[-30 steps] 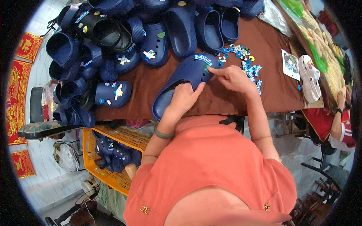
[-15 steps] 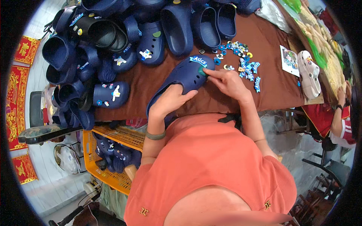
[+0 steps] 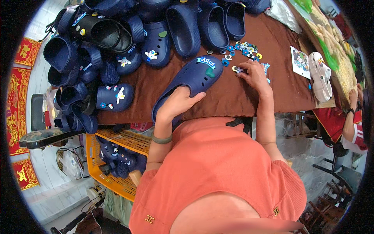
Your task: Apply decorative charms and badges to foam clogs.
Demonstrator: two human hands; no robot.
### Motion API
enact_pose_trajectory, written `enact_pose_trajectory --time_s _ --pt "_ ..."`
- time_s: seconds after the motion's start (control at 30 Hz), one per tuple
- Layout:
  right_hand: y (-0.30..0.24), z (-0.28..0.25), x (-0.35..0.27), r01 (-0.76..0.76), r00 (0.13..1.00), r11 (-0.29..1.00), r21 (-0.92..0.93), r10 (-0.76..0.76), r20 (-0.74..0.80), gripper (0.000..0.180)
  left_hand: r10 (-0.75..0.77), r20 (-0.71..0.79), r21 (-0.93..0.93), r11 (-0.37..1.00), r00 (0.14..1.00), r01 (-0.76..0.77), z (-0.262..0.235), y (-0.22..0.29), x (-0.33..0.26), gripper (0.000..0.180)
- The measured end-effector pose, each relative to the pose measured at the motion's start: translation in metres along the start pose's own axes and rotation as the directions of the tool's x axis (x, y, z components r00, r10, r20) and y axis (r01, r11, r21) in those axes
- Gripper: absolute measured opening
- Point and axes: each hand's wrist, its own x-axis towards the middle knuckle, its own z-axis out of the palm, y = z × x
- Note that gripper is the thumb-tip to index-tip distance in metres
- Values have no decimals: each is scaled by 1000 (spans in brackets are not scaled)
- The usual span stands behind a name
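Observation:
A navy clog (image 3: 194,78) lies on the brown tablecloth (image 3: 233,97), with a blue lettered charm and a green charm near its toe. My left hand (image 3: 177,103) grips the clog by its opening, fingers inside. My right hand (image 3: 253,74) rests to the right of the clog, fingertips on a scatter of small coloured shoe charms (image 3: 243,50). I cannot tell whether those fingertips pinch one.
Many navy clogs (image 3: 117,43) are piled at the back left of the table. A white clog (image 3: 320,76) and a picture card (image 3: 300,62) lie to the right. An orange crate (image 3: 113,156) with more clogs stands below the table. Another person (image 3: 350,117) sits at far right.
My right hand has left the clog's toe and moved right onto the loose charms. My left hand still holds the clog, which has shifted slightly.

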Motion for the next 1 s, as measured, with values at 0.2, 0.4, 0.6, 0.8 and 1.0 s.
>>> enact_pose_trajectory --time_s 0.2,0.4,0.6,0.8,1.0 --pt "-6 4 3 -81 997 981 178 82 1 26 -134 30 103 986 991 130 -4 9 -1 57" --pt "-64 2 2 236 958 879 414 -138 -252 20 -4 -67 68 998 998 8 1 3 -1 53" --pt "-111 21 -6 405 877 829 386 -233 -419 22 -17 -39 10 1000 999 18 -1 8 -2 48" --pt "-112 38 -9 366 879 828 425 -157 -450 25 -4 -24 25 1000 1000 5 1 3 -1 47" --pt "-109 33 -10 400 881 796 454 -197 -431 27 -115 41 100 989 992 110 -5 13 -2 38"
